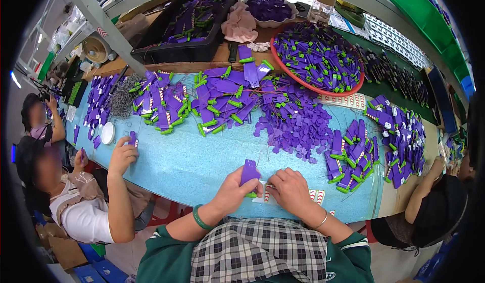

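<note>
Close to the table's front edge, my left hand (233, 191) is closed on a flat purple plastic piece (249, 172) with a green end. Its thumb lies over the piece, and the green end shows below the fingers. Beside it, my right hand (291, 189) is closed, its fingertips pinched at a small red-and-white striped sticker (267, 192) on pale backing. The fingers hide part of that sticker. More striped stickers (317, 196) lie on the blue tabletop just right of my right hand.
Heaps of purple-and-green pieces (225, 98) and small purple chips (298, 124) spread across the table. A red basket (317, 92) and a black tray (151, 55) stand behind them. Another person (83, 197) works at the left, and one (434, 212) at the right.
</note>
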Motion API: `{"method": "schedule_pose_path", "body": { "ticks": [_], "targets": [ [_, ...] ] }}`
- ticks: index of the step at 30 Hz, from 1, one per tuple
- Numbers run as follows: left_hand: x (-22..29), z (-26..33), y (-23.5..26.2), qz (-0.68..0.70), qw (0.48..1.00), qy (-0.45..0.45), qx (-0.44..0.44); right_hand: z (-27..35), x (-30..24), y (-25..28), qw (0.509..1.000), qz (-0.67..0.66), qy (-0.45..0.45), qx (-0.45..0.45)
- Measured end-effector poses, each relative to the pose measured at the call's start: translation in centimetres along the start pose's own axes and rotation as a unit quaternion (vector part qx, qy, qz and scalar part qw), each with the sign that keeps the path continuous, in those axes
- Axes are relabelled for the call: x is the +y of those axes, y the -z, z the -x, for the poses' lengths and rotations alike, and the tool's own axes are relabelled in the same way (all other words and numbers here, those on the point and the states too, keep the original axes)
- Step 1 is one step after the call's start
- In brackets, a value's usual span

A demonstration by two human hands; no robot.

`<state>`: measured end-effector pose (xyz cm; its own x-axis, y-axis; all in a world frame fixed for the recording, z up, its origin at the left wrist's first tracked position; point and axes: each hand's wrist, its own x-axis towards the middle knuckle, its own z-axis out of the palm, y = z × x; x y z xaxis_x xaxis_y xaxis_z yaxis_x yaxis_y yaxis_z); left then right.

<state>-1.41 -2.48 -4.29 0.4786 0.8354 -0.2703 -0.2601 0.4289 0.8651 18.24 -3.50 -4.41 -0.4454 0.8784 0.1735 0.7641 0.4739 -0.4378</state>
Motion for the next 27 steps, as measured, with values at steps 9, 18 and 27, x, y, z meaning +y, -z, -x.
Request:
{"method": "schedule_pose_path", "body": {
  "ticks": [9, 18, 27],
  "targets": [
    [-2.4, 0.3, 0.1, -0.13, 0.991, -0.014, 0.017, 0.1, -0.3, -0.4, 0.998, -0.037, -0.028, 0.036],
    [-2.3, 0.6, 0.0, -0.123, 0.992, -0.022, 0.026, 0.4, -0.4, -0.4, 0.999, -0.041, -0.019, 0.027],
    [-1.9, 0.0, -0.4, -0.113, 0.992, -0.01, 0.054, 0.5, 0.4, -0.7, 0.992, -0.112, 0.013, 0.05]
  ]
}}
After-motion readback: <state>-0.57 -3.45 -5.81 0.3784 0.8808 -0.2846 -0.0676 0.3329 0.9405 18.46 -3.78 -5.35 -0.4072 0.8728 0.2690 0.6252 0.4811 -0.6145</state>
